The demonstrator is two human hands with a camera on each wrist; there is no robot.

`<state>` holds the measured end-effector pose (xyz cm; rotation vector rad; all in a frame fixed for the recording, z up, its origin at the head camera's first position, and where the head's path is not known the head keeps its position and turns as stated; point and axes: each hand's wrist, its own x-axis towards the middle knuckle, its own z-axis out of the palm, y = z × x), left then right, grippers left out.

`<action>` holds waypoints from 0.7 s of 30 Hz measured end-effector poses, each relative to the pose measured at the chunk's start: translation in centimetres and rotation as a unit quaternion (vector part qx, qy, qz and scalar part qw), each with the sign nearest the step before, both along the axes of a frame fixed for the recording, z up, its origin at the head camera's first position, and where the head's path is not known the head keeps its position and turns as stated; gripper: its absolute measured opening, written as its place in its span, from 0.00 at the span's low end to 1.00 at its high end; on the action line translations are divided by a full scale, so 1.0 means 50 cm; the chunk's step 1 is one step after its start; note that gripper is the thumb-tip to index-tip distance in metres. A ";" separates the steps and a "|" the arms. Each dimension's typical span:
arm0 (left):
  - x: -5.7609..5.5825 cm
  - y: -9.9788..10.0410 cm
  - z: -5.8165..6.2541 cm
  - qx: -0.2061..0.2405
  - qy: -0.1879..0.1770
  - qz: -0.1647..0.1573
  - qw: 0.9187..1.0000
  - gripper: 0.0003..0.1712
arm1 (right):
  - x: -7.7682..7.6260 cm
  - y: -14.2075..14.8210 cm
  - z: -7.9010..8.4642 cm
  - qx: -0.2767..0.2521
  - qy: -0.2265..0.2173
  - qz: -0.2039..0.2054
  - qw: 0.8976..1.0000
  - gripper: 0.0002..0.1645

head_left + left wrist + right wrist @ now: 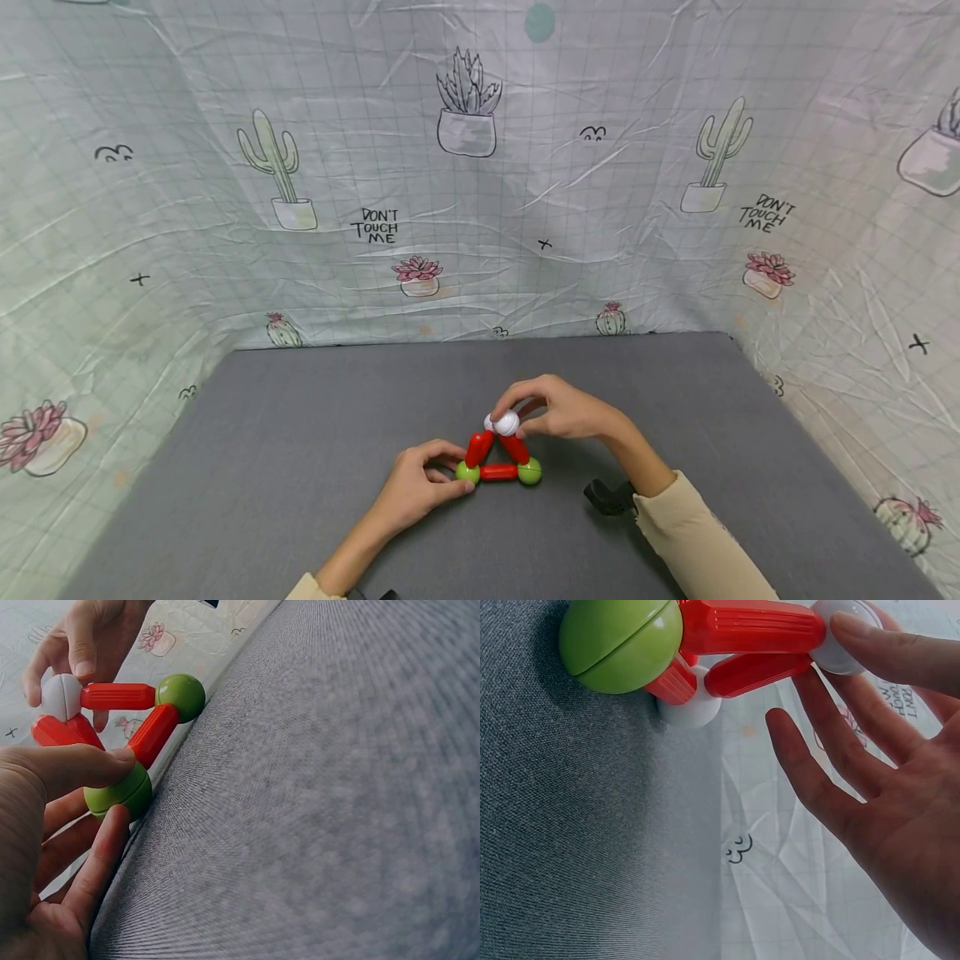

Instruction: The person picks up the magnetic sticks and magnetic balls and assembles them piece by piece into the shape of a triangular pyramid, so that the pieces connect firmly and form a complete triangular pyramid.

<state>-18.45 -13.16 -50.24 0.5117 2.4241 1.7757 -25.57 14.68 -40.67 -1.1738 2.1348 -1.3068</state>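
Red ribbed rods and balls are joined into a small frame standing on the grey table. Its front red rod (498,472) runs between a left green ball (468,472) and a right green ball (529,472). My left hand (422,485) pinches the left green ball between thumb and fingers. My right hand (567,410) holds the raised white ball (838,634) by thumb and fingertips, at the upper end of sloping rods (515,449). Behind, a second white ball (690,703) sits low at the table, mostly covered in the head view.
The grey table (300,433) reaches back to a hanging cloth (525,183) printed with potted cacti, which also rises on both sides. A black strap piece (609,497) shows at my right wrist, beside the light sleeve (693,533).
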 end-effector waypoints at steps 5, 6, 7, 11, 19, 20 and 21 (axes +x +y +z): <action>-0.001 -0.001 -0.001 0.000 -0.001 0.000 1.000 0.21 | -0.001 0.001 0.001 0.008 0.002 0.002 1.000 0.19; -0.001 -0.001 -0.001 0.000 -0.001 -0.001 1.000 0.21 | -0.001 0.001 0.001 0.009 0.001 0.003 1.000 0.19; -0.001 -0.001 -0.001 0.000 -0.002 -0.001 1.000 0.21 | -0.001 0.001 0.001 0.011 0.001 0.003 1.000 0.20; -0.001 0.000 0.001 -0.003 -0.001 0.000 1.000 0.21 | -0.001 -0.001 0.001 0.015 -0.001 0.010 1.000 0.21; -0.001 0.000 0.002 -0.002 0.001 0.000 1.000 0.21 | 0.002 -0.009 0.002 0.015 -0.002 0.014 1.000 0.20; -0.001 -0.001 0.001 -0.002 0.001 0.000 1.000 0.21 | 0.003 -0.010 0.002 0.016 0.000 0.015 1.000 0.20; -0.001 -0.001 0.001 -0.002 0.002 0.000 1.000 0.21 | 0.003 -0.011 0.002 0.017 0.002 0.017 1.000 0.20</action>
